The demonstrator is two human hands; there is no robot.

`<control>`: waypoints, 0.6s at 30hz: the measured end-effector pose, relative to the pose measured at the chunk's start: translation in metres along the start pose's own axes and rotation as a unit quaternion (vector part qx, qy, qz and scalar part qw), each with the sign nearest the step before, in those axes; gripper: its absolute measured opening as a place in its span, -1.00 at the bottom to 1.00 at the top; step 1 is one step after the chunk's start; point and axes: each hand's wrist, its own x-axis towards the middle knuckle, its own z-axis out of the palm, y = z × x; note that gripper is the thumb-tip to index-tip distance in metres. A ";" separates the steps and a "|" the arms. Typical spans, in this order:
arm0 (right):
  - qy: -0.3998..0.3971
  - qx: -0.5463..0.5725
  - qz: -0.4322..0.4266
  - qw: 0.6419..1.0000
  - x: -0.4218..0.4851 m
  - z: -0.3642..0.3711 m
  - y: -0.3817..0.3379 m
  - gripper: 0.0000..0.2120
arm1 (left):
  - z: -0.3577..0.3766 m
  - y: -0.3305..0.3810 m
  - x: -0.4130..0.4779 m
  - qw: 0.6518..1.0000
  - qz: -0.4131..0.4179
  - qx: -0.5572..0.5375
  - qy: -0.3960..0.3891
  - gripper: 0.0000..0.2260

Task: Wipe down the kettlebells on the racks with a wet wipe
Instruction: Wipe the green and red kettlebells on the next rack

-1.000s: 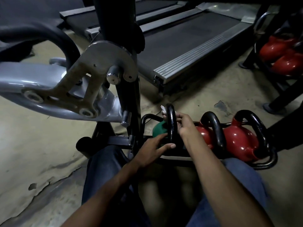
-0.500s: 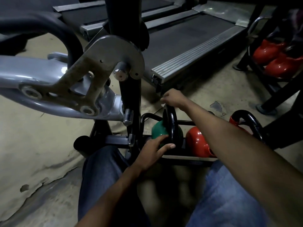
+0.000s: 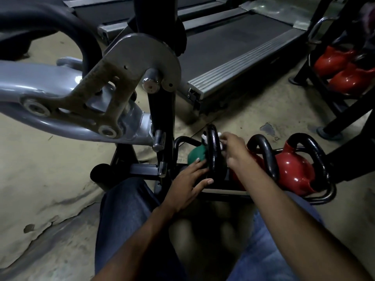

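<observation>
Green kettlebell (image 3: pixel 195 157): left hand (image 3: pixel 186 183) spread flat against its body. Right hand (image 3: pixel 236 152) pinches wet wipe (image 3: pixel 204 137) on handle (image 3: pixel 214 153).

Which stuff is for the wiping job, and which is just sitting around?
For the job: wipe, right hand holding it, left hand, green kettlebell, red kettlebells, rack.
Just around: treadmills, grey machine.

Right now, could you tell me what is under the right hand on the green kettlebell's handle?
A white wet wipe peeks out beside the black handle; the right hand covers most of it.
</observation>
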 end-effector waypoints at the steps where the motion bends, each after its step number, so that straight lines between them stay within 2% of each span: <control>1: -0.038 0.111 0.083 0.990 0.003 0.003 0.000 -0.76 | -0.001 0.001 0.000 1.000 0.003 -0.004 0.003 -0.55; 2: -0.068 0.180 0.132 0.972 0.005 0.005 -0.002 -0.71 | -0.001 0.000 0.000 1.000 0.004 -0.008 0.004 -0.56; 4: -0.082 0.221 0.162 0.958 0.011 0.011 -0.007 -0.71 | -0.002 -0.001 -0.001 1.000 0.003 -0.008 -0.001 -0.55; 7: -0.067 0.179 0.156 0.969 0.022 0.008 -0.004 -0.61 | 0.001 -0.002 -0.001 1.000 -0.005 0.000 -0.010 -0.50; 9: -0.059 0.161 0.142 0.975 0.027 0.000 0.000 -0.63 | 0.002 -0.003 -0.002 1.000 -0.010 -0.005 -0.011 -0.46; 12: -0.022 0.147 0.073 0.986 0.025 -0.003 0.002 -0.86 | 0.007 -0.002 -0.004 1.000 -0.018 -0.019 -0.003 -0.43; 14: 0.026 0.002 -0.065 0.998 0.024 0.005 -0.009 -0.94 | 0.008 -0.001 -0.005 0.999 -0.027 -0.024 0.000 -0.44; 15: 0.034 -0.120 -0.157 0.980 0.024 0.011 -0.017 -0.96 | 0.008 -0.001 -0.005 0.999 -0.030 -0.025 -0.004 -0.45; 16: 0.030 -0.251 -0.247 0.935 0.025 0.016 -0.024 -0.97 | 0.007 -0.001 -0.005 0.999 -0.031 -0.026 -0.007 -0.46; 18: -0.004 -0.470 -0.374 0.799 0.022 0.027 -0.039 -0.96 | 0.006 -0.002 -0.005 0.999 -0.027 -0.027 -0.009 -0.49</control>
